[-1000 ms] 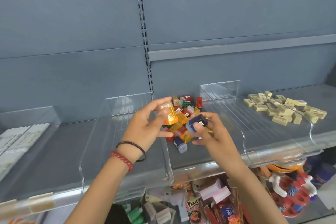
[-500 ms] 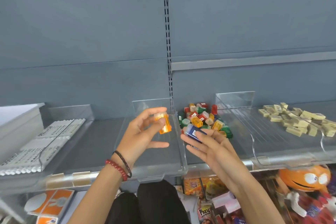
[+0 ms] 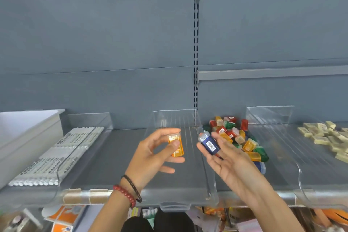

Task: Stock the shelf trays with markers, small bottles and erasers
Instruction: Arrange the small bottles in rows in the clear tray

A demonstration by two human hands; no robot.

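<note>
The left hand (image 3: 150, 156) pinches one orange bottle (image 3: 176, 146) between thumb and fingers, directly above the middle tray (image 3: 188, 194), long axis near-to-far, cap far. The right hand (image 3: 231, 162) carries one blue bottle (image 3: 209, 144) on nearly straight fingers, just right of this tray's wall, cap pointing far-left toward it. I judge the left hand nearer for placing. The loose heap of bottles (image 3: 233, 133) holds perhaps twenty; three trays are visible.

Both forearms extend forward from the lower edge of the view. The left hand (image 3: 150, 158) pinches an orange bottle (image 3: 177, 147) between thumb and fingertips. The right hand (image 3: 229, 162) is palm up, fingers straight, with a blue bottle (image 3: 209, 144) lying across them.
</note>
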